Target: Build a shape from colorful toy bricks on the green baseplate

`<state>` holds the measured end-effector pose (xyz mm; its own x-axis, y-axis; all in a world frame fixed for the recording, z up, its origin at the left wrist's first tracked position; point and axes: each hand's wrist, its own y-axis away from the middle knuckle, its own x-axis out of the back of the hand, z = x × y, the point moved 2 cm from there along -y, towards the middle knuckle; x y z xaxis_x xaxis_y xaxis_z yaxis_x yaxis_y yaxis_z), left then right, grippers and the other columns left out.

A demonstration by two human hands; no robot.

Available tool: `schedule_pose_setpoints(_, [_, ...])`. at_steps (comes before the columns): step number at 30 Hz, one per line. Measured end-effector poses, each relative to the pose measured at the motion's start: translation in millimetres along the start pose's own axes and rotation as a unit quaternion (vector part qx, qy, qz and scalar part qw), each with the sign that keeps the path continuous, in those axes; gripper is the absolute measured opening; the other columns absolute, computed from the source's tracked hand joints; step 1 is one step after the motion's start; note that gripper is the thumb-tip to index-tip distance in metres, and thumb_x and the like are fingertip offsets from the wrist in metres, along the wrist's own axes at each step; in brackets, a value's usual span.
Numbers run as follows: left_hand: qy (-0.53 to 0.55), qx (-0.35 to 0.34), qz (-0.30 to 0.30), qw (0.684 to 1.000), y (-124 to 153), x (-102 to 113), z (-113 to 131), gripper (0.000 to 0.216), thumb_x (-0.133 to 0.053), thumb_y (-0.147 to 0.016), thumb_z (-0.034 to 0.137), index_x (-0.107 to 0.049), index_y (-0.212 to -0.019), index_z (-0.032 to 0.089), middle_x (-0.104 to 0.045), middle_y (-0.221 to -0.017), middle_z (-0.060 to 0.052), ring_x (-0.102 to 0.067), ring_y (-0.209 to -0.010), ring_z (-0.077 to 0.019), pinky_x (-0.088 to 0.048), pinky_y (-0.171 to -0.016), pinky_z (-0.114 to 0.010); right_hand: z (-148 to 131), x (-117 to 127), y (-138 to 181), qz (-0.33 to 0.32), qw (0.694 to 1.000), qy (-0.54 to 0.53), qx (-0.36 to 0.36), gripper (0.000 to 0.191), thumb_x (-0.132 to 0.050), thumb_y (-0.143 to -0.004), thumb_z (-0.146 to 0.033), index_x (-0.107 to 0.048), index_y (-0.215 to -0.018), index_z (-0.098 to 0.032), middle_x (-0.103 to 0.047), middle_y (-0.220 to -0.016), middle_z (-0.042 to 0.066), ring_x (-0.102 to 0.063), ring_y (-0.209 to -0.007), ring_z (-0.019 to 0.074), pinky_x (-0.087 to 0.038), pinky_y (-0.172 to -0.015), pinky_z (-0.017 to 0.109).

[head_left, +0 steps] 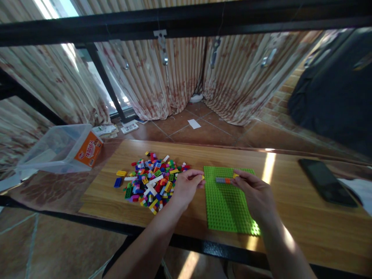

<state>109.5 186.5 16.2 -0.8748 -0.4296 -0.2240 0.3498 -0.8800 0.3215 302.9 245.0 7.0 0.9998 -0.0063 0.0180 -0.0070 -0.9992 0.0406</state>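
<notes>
On the wooden table lies a green studded baseplate [226,213]. A short row of grey and orange bricks [223,180] sits on its upper part. My right hand [257,193] is over the plate, its fingers pinching a yellow brick [235,176] at the right end of that row; whether the brick is pressed down, I cannot tell. My left hand [187,188] hovers between the loose pile of bricks [154,180] and the plate's left edge. Between its thumb and fingertips shows a small yellow brick [202,177].
A yellow brick [121,173] and a blue brick [117,182] lie left of the pile. Beyond the table's left end stands a clear plastic bin [66,151] with an orange label. A dark phone [325,182] rests on the right, beside white paper [357,193].
</notes>
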Motion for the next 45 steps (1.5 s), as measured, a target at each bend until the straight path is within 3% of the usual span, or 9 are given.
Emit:
schedule_pose_setpoints(6, [-0.114, -0.072, -0.019, 0.991, -4.1, -0.7, -8.8, 0.013, -0.062, -0.075, 0.014, -0.073, -0.082, 0.015, -0.072, -0.078, -0.003, -0.066, -0.073, -0.0136, -0.053, -0.070, -0.025, 4.0, 5.3, -0.8, 0.007, 0.984, 0.165, 0.066, 0.030, -0.070, -0.073, -0.038, -0.073, -0.096, -0.019, -0.074, -0.091, 0.007, -0.068, -0.083, 0.0218, -0.053, -0.084, 0.044])
schedule_pose_setpoints(12, [-0.240, -0.154, -0.039, 0.958, -6.3, -2.4, -12.5, 0.016, -0.058, -0.078, 0.013, -0.074, -0.083, 0.015, -0.074, -0.083, -0.005, -0.067, -0.079, -0.0166, -0.052, -0.075, -0.028, -5.1, 3.0, 4.7, -0.023, 0.939, 0.301, 0.167, 0.022, -0.058, -0.082, -0.035, -0.074, -0.090, -0.023, -0.072, -0.089, 0.005, -0.065, -0.075, 0.0193, -0.052, -0.074, 0.038])
schedule_pose_setpoints(20, [-0.346, -0.218, -0.031, 0.912, 0.5, -8.0, -7.5, 0.023, -0.052, -0.080, 0.007, -0.072, -0.087, 0.016, -0.073, -0.089, -0.005, -0.067, -0.084, -0.0165, -0.052, -0.078, -0.028, -7.3, -1.5, 5.8, -0.038, 0.919, 0.328, 0.214, 0.022, -0.052, -0.086, -0.027, -0.073, -0.090, -0.023, -0.070, -0.088, 0.006, -0.065, -0.079, 0.0203, -0.051, -0.075, 0.037])
schedule_pose_setpoints(31, [-0.399, -0.211, -0.049, 0.891, -3.5, -7.8, -0.9, 0.028, -0.047, -0.087, 0.028, -0.072, -0.096, 0.018, -0.075, -0.097, -0.006, -0.068, -0.091, -0.0222, -0.052, -0.086, -0.036, -9.3, -15.7, 10.9, -0.060, 0.918, 0.352, 0.174, 0.024, -0.052, -0.087, -0.014, -0.072, -0.097, -0.022, -0.071, -0.093, 0.006, -0.065, -0.083, 0.0184, -0.049, -0.078, 0.032])
schedule_pose_setpoints(40, [-0.430, -0.226, -0.070, 0.871, 2.1, -12.0, -0.8, 0.029, -0.046, -0.089, 0.034, -0.071, -0.096, 0.019, -0.074, -0.089, -0.006, -0.068, -0.082, -0.0210, -0.050, -0.076, -0.031, -11.6, -15.3, 13.1, -0.074, 0.916, 0.354, 0.174, 0.020, -0.055, -0.088, -0.017, -0.072, -0.095, -0.024, -0.071, -0.092, 0.004, -0.065, -0.082, 0.0179, -0.048, -0.078, 0.031])
schedule_pose_setpoints(45, [-0.456, -0.218, -0.076, 0.860, 6.2, -13.8, 1.6, 0.032, -0.046, -0.092, 0.039, -0.069, -0.082, 0.019, -0.071, -0.077, -0.003, -0.065, -0.071, -0.0183, -0.044, -0.065, -0.027, -10.4, -16.2, 13.4, -0.084, 0.914, 0.351, 0.186, 0.021, -0.055, -0.088, -0.017, -0.073, -0.095, -0.024, -0.071, -0.093, 0.004, -0.065, -0.083, 0.0176, -0.048, -0.077, 0.030])
